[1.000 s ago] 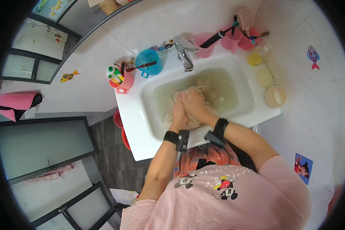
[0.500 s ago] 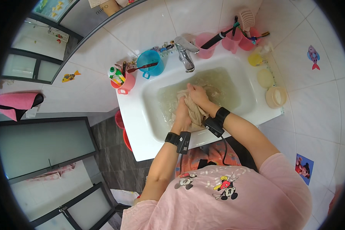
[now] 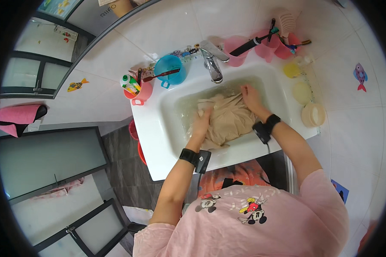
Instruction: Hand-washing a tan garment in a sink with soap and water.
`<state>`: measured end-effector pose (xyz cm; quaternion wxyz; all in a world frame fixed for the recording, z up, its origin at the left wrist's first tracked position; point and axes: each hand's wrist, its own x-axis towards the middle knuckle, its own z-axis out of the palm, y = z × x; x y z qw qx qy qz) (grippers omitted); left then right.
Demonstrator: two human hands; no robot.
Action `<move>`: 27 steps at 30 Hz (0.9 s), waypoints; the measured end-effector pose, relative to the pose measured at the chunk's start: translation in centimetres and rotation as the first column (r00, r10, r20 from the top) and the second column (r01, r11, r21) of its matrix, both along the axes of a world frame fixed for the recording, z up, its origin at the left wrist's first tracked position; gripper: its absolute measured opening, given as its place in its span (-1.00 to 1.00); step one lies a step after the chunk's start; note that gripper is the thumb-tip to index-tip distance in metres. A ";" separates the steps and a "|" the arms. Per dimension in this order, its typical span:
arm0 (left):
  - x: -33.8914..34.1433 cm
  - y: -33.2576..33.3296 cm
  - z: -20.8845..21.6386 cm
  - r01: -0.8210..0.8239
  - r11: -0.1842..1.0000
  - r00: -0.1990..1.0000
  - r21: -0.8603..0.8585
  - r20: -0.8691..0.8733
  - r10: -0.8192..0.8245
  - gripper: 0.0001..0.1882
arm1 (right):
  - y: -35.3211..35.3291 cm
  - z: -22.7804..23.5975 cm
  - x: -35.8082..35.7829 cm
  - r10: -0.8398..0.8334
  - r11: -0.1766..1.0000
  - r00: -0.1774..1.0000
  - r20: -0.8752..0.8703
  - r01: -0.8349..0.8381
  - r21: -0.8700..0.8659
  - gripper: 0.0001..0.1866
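Note:
A beige cloth garment [image 3: 229,120] lies spread in the cloudy water of the white sink [image 3: 167,147], partly under the surface. At its left edge, my left hand [image 3: 201,123] is closed on the fabric. My right hand [image 3: 251,97] pinches the garment's upper right edge and pulls it taut toward the right side of the basin. Each wrist wears a black strap with a small box and cable. The chrome faucet [image 3: 212,64] juts over the far rim, just beyond the cloth. What kind of garment it is cannot be made out.
Along the far rim stand a blue cup [image 3: 170,70] with a toothbrush, a pink cup [image 3: 138,92] holding tubes, and a pink cup [image 3: 236,49] with a dark electric toothbrush. At the right rim sit a yellow tub [image 3: 291,70] and a cream jar [image 3: 313,115]. A mirror curves at upper left.
My hands have moved apart, the right one going right. The cloth, bunched between them before, is now spread wide across the water.

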<state>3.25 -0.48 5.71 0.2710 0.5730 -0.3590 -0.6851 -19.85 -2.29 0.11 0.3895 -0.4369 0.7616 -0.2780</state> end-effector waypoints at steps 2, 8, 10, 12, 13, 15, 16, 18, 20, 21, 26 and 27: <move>1.5 -0.2 -2.4 0.338 0.859 0.711 -0.385 0.702 0.035 -0.15 | 1.9 1.9 0.5 0.392 0.884 0.758 -0.521 -0.468 -0.016 -0.42; -3.1 0.5 -1.8 0.900 0.425 0.064 0.092 0.939 -0.338 0.22 | 3.6 1.2 0.8 0.792 0.585 0.383 -0.476 -0.700 0.409 -0.14; -3.7 -0.1 -2.9 0.906 0.397 0.010 0.143 0.933 -0.359 0.23 | 3.3 -0.1 0.7 0.798 0.581 0.381 -0.466 -0.692 0.429 -0.15; -4.1 -0.8 -4.1 0.908 0.370 -0.045 0.195 0.925 -0.378 0.23 | 3.0 -1.1 0.7 0.805 0.576 0.379 -0.457 -0.684 0.447 -0.16; -4.2 -1.1 -4.8 0.905 0.358 -0.084 0.231 0.921 -0.380 0.22 | 2.9 -1.6 0.9 0.801 0.591 0.416 -0.431 -0.664 0.458 -0.17; -4.9 -1.7 -5.8 0.903 0.340 -0.122 0.262 0.916 -0.382 0.22 | 2.6 -2.7 0.6 0.792 0.609 0.456 -0.406 -0.637 0.473 -0.18; -5.3 -2.0 -6.1 0.909 0.309 -0.137 0.280 0.901 -0.412 0.13 | 2.5 -3.5 0.1 0.801 0.598 0.460 -0.382 -0.622 0.505 -0.16; -4.8 -2.6 -9.4 0.908 0.291 -0.152 0.300 0.886 -0.438 0.04 | 2.0 -3.6 0.2 0.813 0.581 0.456 -0.361 -0.617 0.530 -0.14; -0.9 -2.7 -16.9 0.917 0.347 -0.251 0.198 0.961 0.115 -0.24 | 0.7 -0.7 3.0 0.829 0.558 0.429 -0.358 -0.659 0.504 -0.16; -2.0 -2.9 -15.9 0.924 0.330 -0.239 0.193 0.965 0.105 -0.24 | 1.5 -0.6 2.5 0.828 0.561 0.438 -0.351 -0.645 0.519 -0.16; -3.2 -2.9 -9.8 0.824 0.553 0.319 -0.123 0.908 -0.274 -0.51 | 4.6 0.9 2.2 0.731 0.677 0.490 -0.476 -0.610 0.411 -0.28; -3.1 -3.0 -9.2 0.822 0.555 0.315 -0.126 0.913 -0.261 -0.51 | 4.1 -0.5 1.6 0.727 0.679 0.488 -0.483 -0.616 0.399 -0.28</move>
